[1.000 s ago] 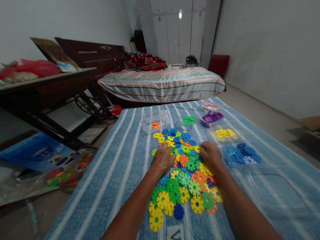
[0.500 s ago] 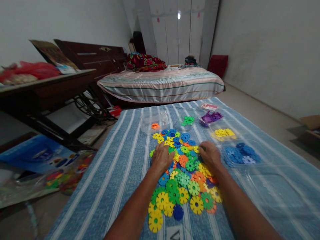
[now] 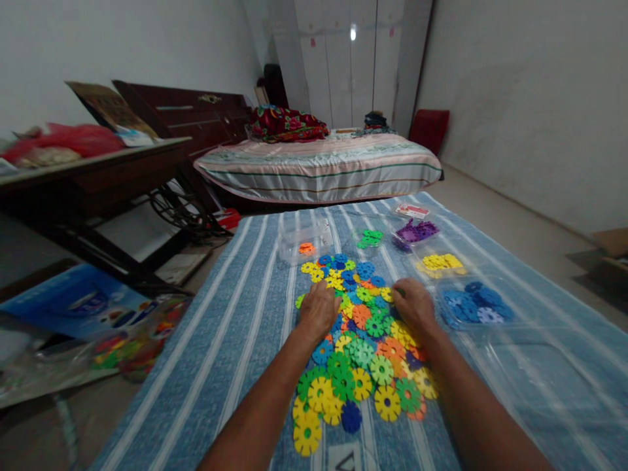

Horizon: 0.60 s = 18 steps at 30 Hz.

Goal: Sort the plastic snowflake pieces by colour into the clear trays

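Note:
A pile of flat, notched plastic snowflake discs (image 3: 362, 353) in yellow, green, orange and blue spreads over the striped cloth before me. My left hand (image 3: 318, 309) rests on the pile's left edge, palm down, with its fingers bent over and the thumb apart; the fingertips are partly hidden. At the pile's right edge, my right hand (image 3: 415, 304) has its fingers curled closed beside yellow discs (image 3: 386, 294). A bit of dark green shows at its fingertips, too small to make out.
Behind the pile are clear boxes of orange discs (image 3: 307, 248) and green discs (image 3: 370, 238). Purple discs (image 3: 416, 231), yellow discs (image 3: 441, 262) and blue discs (image 3: 475, 303) sit in boxes to the right. A clear lid (image 3: 544, 366) lies at front right. A bed (image 3: 318, 173) stands beyond.
The view has shifted very slightly. Both hands stay at about the same places on the pile, and the discs look unmoved.

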{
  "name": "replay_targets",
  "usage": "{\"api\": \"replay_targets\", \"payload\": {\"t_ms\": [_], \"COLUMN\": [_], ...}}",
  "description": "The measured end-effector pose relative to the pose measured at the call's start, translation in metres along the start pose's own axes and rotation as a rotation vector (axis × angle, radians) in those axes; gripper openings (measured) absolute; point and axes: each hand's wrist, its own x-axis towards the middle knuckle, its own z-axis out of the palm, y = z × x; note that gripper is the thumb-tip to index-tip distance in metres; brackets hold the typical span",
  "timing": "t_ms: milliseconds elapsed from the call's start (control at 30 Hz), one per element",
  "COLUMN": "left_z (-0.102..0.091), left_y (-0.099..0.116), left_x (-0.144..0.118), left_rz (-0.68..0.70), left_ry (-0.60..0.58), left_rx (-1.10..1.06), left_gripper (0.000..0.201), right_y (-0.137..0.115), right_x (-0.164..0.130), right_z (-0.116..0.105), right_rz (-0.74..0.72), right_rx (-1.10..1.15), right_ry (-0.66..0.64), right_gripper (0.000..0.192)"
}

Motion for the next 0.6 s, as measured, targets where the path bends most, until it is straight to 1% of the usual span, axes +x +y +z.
{"api": "replay_targets", "payload": {"t_ms": [133, 233, 333, 400, 433, 500, 600], "left_z": [0.008, 0.013, 0.009, 0.002, -0.002, -0.012, -0.023], "left_y": [-0.005, -0.016, -0.025, -0.028, -0.029, -0.027, -0.02], "left_x": [-0.001, 0.001, 0.003, 0.005, 0.005, 0.006, 0.013], "left_rz": [0.036, 0.068, 0.072, 0.041, -0.001, -0.14, -0.402], "left_ry": [0.086, 0.206, 0.334, 0.359, 0.35, 0.279, 0.094], "left_rx": [-0.013, -0.061, -0.135, -0.208, -0.252, -0.379, -0.718], "left_gripper": [0.02, 0.026, 0.027, 0.028, 0.028, 0.031, 0.031], "right_y": [0.0, 0.001, 0.0, 0.0, 0.0, 0.0, -0.001], "right_x": [0.0, 0.0, 0.0, 0.0, 0.0, 0.0, 0.001], "right_z": [0.0, 0.001, 0.001, 0.001, 0.001, 0.002, 0.003], "right_rz": [-0.003, -0.012, -0.009, -0.015, -0.019, -0.022, -0.016], "right_rx": [-0.005, -0.001, 0.004, 0.011, 0.014, 0.014, 0.004], "right_ry": [-0.008, -0.001, 0.009, 0.012, 0.013, 0.01, 0.006], "right_gripper": [0.021, 0.02, 0.02, 0.019, 0.019, 0.019, 0.019]}}
